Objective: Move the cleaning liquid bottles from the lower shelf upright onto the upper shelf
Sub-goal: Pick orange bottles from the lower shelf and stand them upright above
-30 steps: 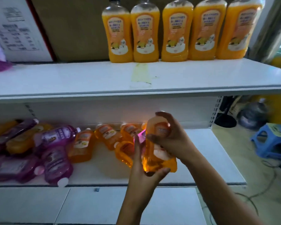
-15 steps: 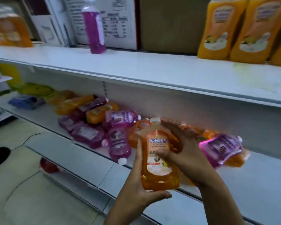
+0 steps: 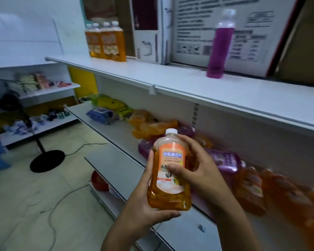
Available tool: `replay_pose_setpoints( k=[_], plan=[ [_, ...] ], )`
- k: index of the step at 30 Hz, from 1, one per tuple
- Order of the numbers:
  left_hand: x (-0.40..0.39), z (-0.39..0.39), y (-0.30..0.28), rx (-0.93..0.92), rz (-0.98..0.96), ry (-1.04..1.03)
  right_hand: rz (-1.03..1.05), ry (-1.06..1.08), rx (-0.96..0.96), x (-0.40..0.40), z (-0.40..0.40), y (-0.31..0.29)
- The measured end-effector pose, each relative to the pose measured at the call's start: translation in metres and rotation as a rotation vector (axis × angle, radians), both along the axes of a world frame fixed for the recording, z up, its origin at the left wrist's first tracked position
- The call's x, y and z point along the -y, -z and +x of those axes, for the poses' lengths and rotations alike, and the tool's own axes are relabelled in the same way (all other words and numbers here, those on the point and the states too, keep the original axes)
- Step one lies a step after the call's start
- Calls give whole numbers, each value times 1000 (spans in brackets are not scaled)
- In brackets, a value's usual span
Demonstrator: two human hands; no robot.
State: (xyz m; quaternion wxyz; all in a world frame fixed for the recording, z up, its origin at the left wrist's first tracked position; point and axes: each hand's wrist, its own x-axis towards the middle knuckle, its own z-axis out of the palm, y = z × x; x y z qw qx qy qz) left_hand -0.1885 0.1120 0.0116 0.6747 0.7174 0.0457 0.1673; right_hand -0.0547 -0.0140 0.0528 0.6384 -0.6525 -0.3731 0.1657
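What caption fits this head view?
Both hands, left hand and right hand, hold an upright orange bottle below the upper shelf.

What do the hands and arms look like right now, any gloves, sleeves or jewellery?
Both are bare. The left hand and right hand wear no gloves, and no rings or watch show. Both forearms are uncovered up to the frame's lower edge, with no sleeve in view. Nails are short and unpainted where visible.

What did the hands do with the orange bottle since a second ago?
Both hands, left and right, turned the orange plastic cleaning-liquid bottle upright with its white cap up and lifted it off the white lower shelf. The view swung left. Both hands still grip it; the purple bottle still stands on the white upper shelf.
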Motion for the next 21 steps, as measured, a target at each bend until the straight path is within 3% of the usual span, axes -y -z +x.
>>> replay_pose_setpoints(
  k=[10,21],
  plan=[
    [-118,-26,22,-21,-64,-139,-51,-131,16,-138,-11,9],
    [-277,9,42,-3,-48,-311,-76,-277,-5,-320,39,26]
  ],
)
